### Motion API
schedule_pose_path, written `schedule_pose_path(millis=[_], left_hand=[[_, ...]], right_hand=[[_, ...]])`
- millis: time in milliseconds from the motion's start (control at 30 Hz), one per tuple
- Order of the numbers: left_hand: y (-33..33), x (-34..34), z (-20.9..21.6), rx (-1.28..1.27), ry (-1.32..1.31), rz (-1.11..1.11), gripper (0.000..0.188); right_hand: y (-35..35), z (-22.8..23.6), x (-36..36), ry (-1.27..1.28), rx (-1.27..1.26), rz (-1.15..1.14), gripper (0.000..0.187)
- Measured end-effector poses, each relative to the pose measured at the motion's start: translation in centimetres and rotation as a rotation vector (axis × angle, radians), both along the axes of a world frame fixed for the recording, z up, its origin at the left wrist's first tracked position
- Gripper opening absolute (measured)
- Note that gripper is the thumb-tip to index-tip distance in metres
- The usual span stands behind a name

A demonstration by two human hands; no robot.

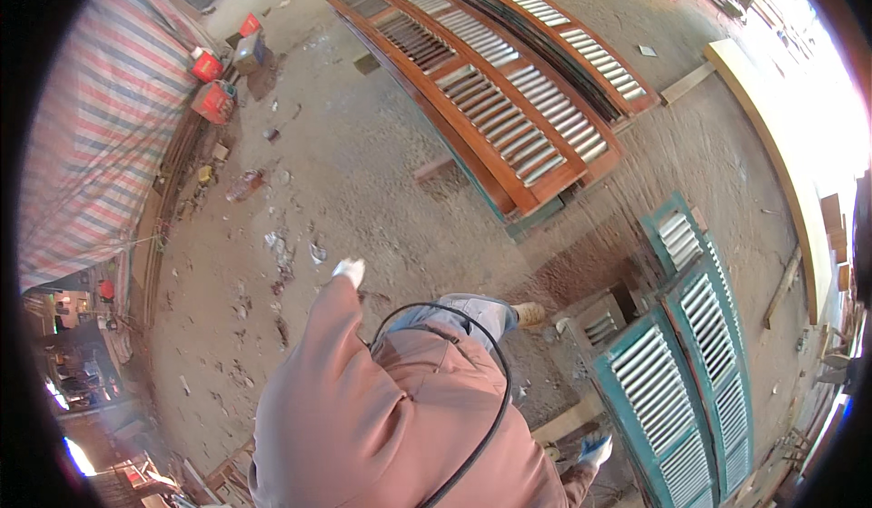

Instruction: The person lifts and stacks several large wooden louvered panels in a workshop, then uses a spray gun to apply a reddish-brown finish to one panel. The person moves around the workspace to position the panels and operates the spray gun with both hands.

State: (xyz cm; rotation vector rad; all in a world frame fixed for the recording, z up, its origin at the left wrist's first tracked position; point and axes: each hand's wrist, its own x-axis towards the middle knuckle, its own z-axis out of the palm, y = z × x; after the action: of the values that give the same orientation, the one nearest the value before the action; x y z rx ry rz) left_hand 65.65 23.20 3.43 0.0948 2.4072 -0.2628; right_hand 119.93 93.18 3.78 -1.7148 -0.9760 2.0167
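Observation:
My left hand, in a white glove, hangs out over the dirt floor beside my body. No object shows in it, and its fingers are too small and blurred to make out. Low on my right side is my right hand, in a white glove with blue on it. Its fingers look loosely apart with nothing held. Close beside it lies a green louvred shutter, and I cannot tell whether they touch. A second green shutter lies along its far side.
Brown louvred shutters lie stacked ahead, with another brown stack behind them. A pale plank lies at the right. Red containers stand by a striped tarp at the left. A wooden block sits near the brown stack.

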Motion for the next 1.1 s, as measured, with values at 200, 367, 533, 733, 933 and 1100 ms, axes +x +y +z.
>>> schedule_pose_path(millis=[200,367,533,733,933,1100], left_hand=[[-10.5,6.7,1.3,0.678,0.123,1.651,0.043],[-13.3,2.8,1.3,0.981,-0.056,1.694,0.044],[-16.5,-9.3,4.4,1.005,-0.007,1.476,0.039],[-29.6,-21.2,1.9,0.904,0.177,1.532,0.032],[-34.4,-34.3,-0.6,0.983,0.221,1.280,0.036],[-28.8,-45.7,1.2,1.138,0.075,1.439,0.034]], right_hand=[[-11.3,-2.3,-20.5,-0.116,0.210,0.622,0.022],[-21.5,-2.0,-28.8,-0.207,-0.009,0.833,0.023],[-26.7,-5.0,-37.6,-0.190,-0.081,0.604,0.025],[-32.0,-7.9,-58.2,-0.084,-0.097,0.608,0.027],[-39.6,1.1,-84.1,-0.046,0.215,0.986,0.025],[-44.5,5.3,-96.0,-0.084,0.097,0.994,0.020]])
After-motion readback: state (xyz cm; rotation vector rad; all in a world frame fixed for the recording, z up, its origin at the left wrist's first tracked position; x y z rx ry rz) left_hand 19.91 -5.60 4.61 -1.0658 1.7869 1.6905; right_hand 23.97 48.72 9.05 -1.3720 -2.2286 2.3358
